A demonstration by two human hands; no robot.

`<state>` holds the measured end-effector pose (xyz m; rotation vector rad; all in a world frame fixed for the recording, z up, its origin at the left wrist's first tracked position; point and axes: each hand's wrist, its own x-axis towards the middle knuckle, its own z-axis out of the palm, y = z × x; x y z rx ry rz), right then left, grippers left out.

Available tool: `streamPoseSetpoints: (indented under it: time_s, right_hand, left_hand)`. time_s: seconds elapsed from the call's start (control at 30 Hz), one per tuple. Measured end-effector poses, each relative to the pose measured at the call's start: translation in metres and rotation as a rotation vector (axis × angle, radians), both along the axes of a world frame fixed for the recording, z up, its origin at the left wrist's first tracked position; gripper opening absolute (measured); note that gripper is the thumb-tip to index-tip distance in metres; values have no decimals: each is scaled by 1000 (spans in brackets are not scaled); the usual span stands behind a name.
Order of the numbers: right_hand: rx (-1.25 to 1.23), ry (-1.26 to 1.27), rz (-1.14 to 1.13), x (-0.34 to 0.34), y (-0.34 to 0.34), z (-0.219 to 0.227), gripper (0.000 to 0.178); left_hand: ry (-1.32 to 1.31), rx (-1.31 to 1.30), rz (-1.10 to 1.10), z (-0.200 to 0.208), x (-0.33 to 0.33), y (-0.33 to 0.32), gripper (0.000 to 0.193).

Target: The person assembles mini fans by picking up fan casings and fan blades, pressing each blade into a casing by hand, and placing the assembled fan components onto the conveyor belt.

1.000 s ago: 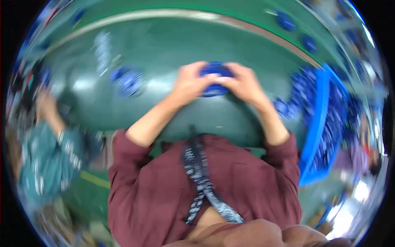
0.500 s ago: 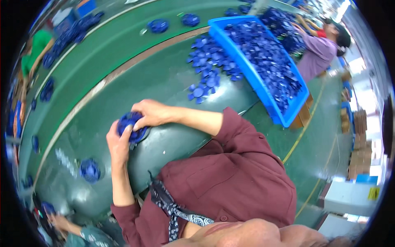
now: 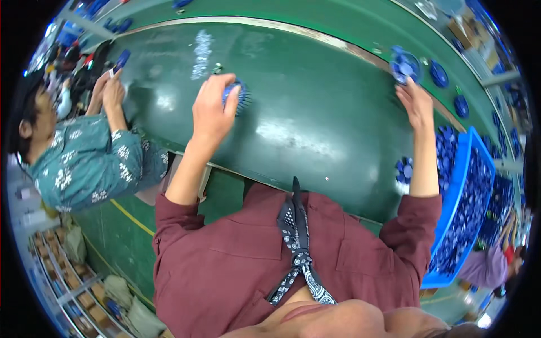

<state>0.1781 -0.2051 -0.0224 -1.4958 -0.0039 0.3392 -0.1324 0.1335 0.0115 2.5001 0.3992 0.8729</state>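
My left hand (image 3: 212,110) is closed around a blue, round plastic part with thin fins along its edge (image 3: 242,98), low over the green worktable (image 3: 315,101). Far to the right, my right hand (image 3: 417,105) reaches to the raised edge of the table beside the green belt. Its fingertips pinch the near rim of another blue round plastic part (image 3: 406,63), which looks like an open ring with a disc in its middle. Both forearms are stretched well apart.
A blue tray (image 3: 463,186) full of small blue pieces stands at the right, with loose blue pieces (image 3: 446,147) beside it. More round parts (image 3: 439,74) lie on the belt (image 3: 332,19). A co-worker in a green patterned shirt (image 3: 93,160) sits at the left, handling a blue piece.
My hands were together on one blue round part and are now far apart. The right has gone outward to the belt's edge with a part; the left now grips one over the table. The view has turned.
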Motion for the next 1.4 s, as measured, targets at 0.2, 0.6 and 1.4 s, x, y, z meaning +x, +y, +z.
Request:
streamPoseSetpoints:
  time_s: [0.2,0.6,1.4]
  right_hand:
    - [-147,42,151,-52,25,-11,24]
    - [-412,-432,737,-162,121,1,31]
    - [-483,-788,756,-195,115,-16,11]
  left_hand:
    - [185,361,-2,-44,-33,-1,23]
    - [119,366,-399,-41,2,12,20]
    - [185,99,-295,-53,5,-62,52]
